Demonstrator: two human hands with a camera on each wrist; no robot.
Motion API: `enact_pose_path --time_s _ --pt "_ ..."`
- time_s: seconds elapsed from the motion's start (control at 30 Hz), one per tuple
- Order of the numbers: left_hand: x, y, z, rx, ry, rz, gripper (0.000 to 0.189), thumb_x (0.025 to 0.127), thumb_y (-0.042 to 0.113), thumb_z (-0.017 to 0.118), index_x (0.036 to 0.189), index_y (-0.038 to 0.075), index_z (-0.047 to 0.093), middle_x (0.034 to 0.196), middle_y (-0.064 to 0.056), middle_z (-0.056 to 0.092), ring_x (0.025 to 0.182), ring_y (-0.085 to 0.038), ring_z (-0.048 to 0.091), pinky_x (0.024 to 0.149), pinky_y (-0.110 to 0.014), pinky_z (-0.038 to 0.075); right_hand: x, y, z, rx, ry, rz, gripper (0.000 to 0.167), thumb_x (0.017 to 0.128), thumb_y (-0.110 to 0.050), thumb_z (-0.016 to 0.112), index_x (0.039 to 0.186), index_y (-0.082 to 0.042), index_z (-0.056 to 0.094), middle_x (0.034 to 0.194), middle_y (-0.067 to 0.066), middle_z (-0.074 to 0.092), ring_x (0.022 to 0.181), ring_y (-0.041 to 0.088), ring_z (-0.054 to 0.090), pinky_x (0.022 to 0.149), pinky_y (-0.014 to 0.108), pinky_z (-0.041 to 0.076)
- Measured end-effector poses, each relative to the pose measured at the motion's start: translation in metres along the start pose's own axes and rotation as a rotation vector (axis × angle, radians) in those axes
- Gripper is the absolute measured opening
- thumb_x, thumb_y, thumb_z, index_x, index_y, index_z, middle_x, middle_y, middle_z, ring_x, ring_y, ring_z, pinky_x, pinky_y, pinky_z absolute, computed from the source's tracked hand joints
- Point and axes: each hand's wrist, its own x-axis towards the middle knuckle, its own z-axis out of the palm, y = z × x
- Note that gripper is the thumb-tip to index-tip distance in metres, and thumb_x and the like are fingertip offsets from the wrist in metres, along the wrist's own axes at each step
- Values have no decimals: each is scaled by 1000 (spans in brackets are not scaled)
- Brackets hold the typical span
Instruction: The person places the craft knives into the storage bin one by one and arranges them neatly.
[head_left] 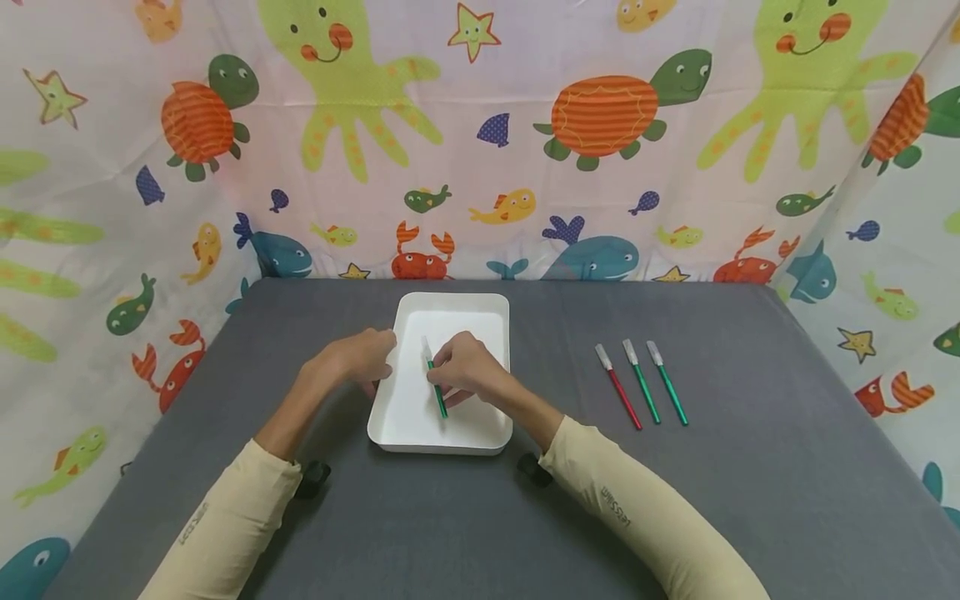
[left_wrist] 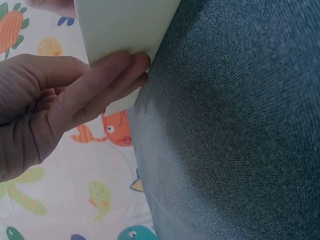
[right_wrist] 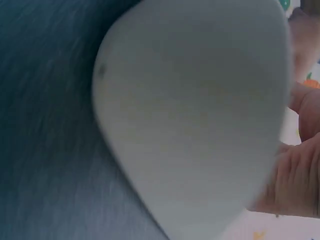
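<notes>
A white rectangular tray (head_left: 405, 429) stands on the dark grey table. My left hand (head_left: 360, 357) grips its left side; in the left wrist view the fingers (left_wrist: 107, 75) lie against the outer wall, with the thumb up by the rim. Over the inside of the tray, my right hand (head_left: 471, 367) pinches a green marker pen (head_left: 440, 402) around its middle. The pen's whitish cap points to the far side and its green end toward me. In the right wrist view the tray wall (right_wrist: 195, 115) hides most of the right hand (right_wrist: 297, 170) and the pen.
To the tray's right, a red marker pen (head_left: 623, 398) and two green ones (head_left: 641, 383) (head_left: 668, 386) lie side by side, whitish caps away from me. A patterned sea-animal cloth (head_left: 465, 242) hangs behind the table and along its sides.
</notes>
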Motion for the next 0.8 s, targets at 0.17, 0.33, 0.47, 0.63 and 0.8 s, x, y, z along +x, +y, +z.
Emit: enact_pose_path --time_s 0.17,0.33,0.47,0.63,0.8 --pt "0 -2 0 -11 5 11 30 102 5 59 129 -6 55 109 -19 70 76 -17 76 76 -33 63 6 -4 18 23 0 42 17 90 -4 70 105 6 73 83 10 70 66 17 68 64 38 65" --pt "0 -3 1 -41 11 40 26 102 2 57 126 -8 54 113 -23 67 75 -19 77 73 -34 64 9 -5 35 4 -3 46 19 89 0 70 106 7 73 82 12 72 64 18 69 61 34 64" --pt "-1 -3 2 -72 7 32 26 104 2 57 127 -8 53 115 -24 67 81 -21 76 76 -37 65 12 -6 44 -12 16 53 9 89 2 71 96 6 72 77 13 73 60 18 71 55 29 62" --pt "-1 -4 2 -71 10 34 25 103 1 57 126 -8 55 110 -23 68 79 -22 76 76 -38 65 13 -5 52 20 14 54 3 88 3 72 90 4 70 78 18 76 61 22 74 55 29 62" --pt "0 -4 2 -63 10 32 23 103 2 58 124 -8 55 109 -23 69 80 -22 76 76 -38 65 13 -4 57 103 -43 40 14 89 7 66 76 -1 65 81 27 77 64 28 77 63 36 65"
